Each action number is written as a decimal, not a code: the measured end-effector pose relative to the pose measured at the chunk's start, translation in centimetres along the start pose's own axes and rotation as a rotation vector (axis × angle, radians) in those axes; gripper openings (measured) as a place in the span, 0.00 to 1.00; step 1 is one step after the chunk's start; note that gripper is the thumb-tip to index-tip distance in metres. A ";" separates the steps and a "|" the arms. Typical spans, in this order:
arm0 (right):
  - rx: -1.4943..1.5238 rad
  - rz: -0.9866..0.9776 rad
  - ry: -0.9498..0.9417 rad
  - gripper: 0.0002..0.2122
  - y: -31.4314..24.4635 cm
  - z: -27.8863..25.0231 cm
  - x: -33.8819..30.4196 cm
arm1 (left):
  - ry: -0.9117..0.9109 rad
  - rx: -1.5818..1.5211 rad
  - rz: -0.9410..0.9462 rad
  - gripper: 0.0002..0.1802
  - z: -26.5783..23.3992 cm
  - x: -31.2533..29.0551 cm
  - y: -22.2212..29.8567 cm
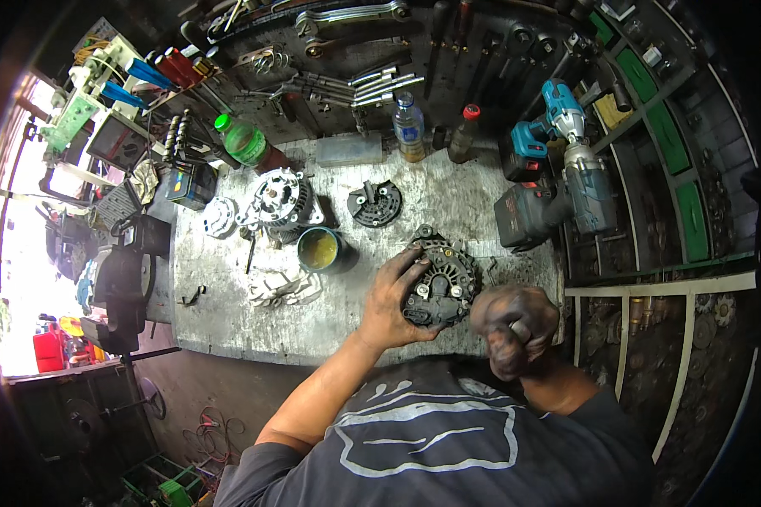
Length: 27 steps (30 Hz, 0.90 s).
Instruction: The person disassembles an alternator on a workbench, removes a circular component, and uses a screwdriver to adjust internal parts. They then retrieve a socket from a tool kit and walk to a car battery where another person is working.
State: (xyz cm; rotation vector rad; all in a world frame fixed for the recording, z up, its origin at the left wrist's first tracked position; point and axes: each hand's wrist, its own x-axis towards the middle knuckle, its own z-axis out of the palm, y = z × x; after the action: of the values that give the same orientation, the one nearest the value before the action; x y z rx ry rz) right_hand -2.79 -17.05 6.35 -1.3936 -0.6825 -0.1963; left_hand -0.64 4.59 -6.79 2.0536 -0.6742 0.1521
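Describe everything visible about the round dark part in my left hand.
The round dark part looks like grimy metal and plastic, with slots fanning around its centre, shiny round fittings and a lug on its far edge. It appears to rest on the worn bench, with your left hand gripping its left side.

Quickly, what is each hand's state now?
Left hand: holding the dark round part.
Right hand: curled closed; cannot tell if holding something.

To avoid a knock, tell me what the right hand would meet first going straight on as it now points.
Most likely the round, dark metal machine part held by the left hand, though how high the right hand sits is unclear.
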 end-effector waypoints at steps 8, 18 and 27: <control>0.436 0.161 0.149 0.17 -0.1 -1.6 0.3 | -0.140 -0.084 0.007 0.61 -1.3 0.8 -1.6; -0.151 0.009 0.403 0.11 -0.7 1.8 -2.9 | -0.125 -0.049 0.008 0.61 -0.9 0.6 -1.2; 0.130 0.298 0.064 0.13 -3.4 -0.5 -0.8 | -0.009 -0.025 0.059 0.61 0.0 -0.2 -1.3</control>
State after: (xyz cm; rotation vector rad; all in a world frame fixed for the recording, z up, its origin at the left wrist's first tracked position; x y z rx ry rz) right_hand -5.03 -18.36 8.69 -1.3397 -0.4197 0.0392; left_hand -0.12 5.17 -7.80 2.0131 -0.7388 0.1675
